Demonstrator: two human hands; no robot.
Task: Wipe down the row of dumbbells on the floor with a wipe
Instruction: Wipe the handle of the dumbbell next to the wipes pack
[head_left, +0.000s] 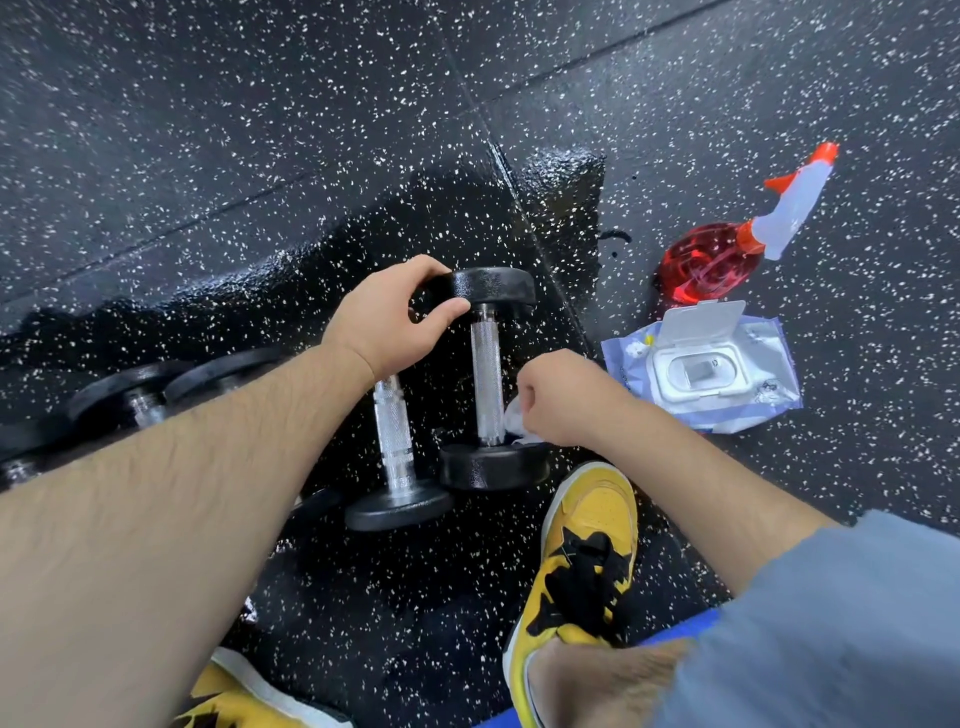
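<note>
Head view: left fingers (451, 310) grip dumbbell (485, 374), right fingers (525, 397) pinch wipe (511, 417) beside handle.

red spray bottle (712, 261) sits just beside the open wipes pack (772, 349).

Black floor dumbbells (487, 379), crumpled white wipe (516, 423)

The right shoe (589, 525) is a yellow sneaker with black panels, black laces and a white sole. The left shoe (249, 696), to its lower left, matches it and is cut off at the bottom edge. Grey-blue cloth (831, 623), seemingly shorts, covers the knee just right of the right shoe. The left hand (384, 322), right hand (561, 400) and hairy forearms (182, 493) are bare.
</note>
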